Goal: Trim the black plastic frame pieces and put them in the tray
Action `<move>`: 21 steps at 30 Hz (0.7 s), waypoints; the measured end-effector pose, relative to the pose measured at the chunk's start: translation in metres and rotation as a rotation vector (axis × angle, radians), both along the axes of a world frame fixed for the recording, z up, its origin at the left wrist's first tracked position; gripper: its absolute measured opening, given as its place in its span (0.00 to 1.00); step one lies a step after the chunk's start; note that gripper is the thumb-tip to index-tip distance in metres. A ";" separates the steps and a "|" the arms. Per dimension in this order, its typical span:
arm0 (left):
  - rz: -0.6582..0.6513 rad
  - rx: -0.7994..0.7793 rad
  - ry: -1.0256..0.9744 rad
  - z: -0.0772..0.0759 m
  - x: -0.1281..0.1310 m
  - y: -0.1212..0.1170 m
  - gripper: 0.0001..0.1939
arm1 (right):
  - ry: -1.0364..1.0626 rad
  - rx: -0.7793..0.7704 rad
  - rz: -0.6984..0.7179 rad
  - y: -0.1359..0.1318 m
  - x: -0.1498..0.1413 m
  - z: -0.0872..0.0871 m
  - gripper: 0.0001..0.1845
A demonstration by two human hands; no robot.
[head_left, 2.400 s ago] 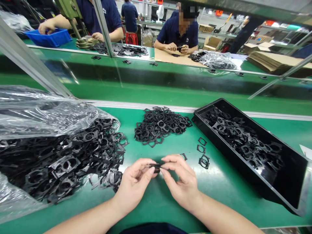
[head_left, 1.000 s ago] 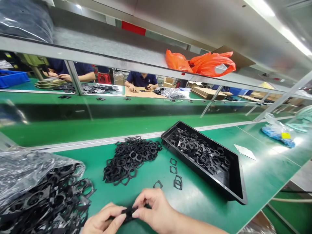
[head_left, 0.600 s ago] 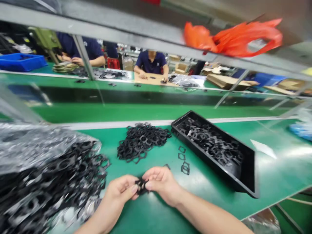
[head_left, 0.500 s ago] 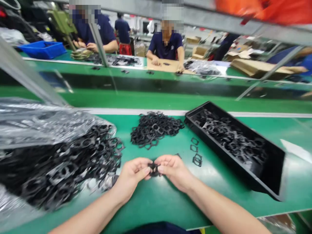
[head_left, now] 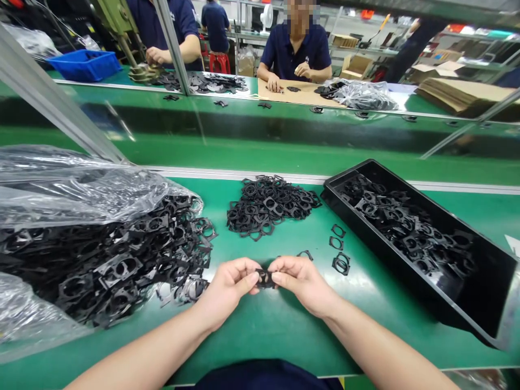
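Observation:
Between my two hands is a small black plastic part (head_left: 265, 278), held just above the green table. My left hand (head_left: 234, 283) pinches its left end between thumb and fingers. At the opposite end, the thumb and fingers of my right hand (head_left: 299, 280) are closed on it. Fingertips cover much of the part, so its full shape is hidden. Beyond my hands lies a heap of black ring-shaped frames (head_left: 270, 206). Several loose black frames (head_left: 336, 242) lie on the table right of my right hand, and another frame (head_left: 304, 254) sits just behind its fingers.
A clear plastic bag (head_left: 97, 189) spills many black parts (head_left: 122, 265) on the left. To the right, a long black bin (head_left: 390, 271) holds more of them. Behind a metal rail (head_left: 227, 174), co-workers (head_left: 296, 49) sit at another bench with a blue crate (head_left: 85, 65).
The camera view has shifted, so the table things appear farther right and slightly higher. Both hands keep hold of the black part. A co-worker across has raised one hand from the bench.

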State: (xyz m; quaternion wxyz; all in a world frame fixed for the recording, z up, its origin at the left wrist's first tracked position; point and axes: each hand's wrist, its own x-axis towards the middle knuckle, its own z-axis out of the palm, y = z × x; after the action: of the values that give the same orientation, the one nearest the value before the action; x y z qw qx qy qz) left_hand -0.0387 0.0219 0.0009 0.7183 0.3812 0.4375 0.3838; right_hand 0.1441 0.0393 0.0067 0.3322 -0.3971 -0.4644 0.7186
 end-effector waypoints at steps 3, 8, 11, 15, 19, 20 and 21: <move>0.001 -0.007 -0.010 0.002 0.001 -0.001 0.13 | -0.030 0.037 0.039 0.000 0.001 0.004 0.12; -0.014 -0.069 0.000 0.007 0.000 0.001 0.16 | -0.099 0.086 0.043 -0.003 0.001 0.004 0.12; -0.002 -0.057 -0.019 0.006 -0.001 0.001 0.16 | -0.121 0.092 0.036 -0.004 -0.001 0.004 0.12; -0.003 0.005 -0.074 0.002 -0.003 0.001 0.12 | -0.118 0.078 0.029 -0.003 -0.002 0.006 0.13; -0.022 -0.018 -0.074 0.002 -0.003 0.002 0.13 | -0.117 0.045 0.027 -0.001 0.001 0.007 0.14; -0.011 -0.038 -0.054 0.002 -0.002 0.003 0.14 | -0.123 0.043 0.021 -0.001 0.002 0.007 0.14; 0.000 -0.055 -0.031 0.003 -0.002 0.004 0.15 | -0.132 0.046 0.013 0.000 0.003 0.006 0.14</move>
State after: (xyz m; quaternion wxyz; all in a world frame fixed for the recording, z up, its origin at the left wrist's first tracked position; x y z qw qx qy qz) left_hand -0.0408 0.0257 0.0038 0.7353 0.3551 0.4367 0.3775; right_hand 0.1472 0.0390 0.0126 0.3052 -0.4326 -0.5045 0.6821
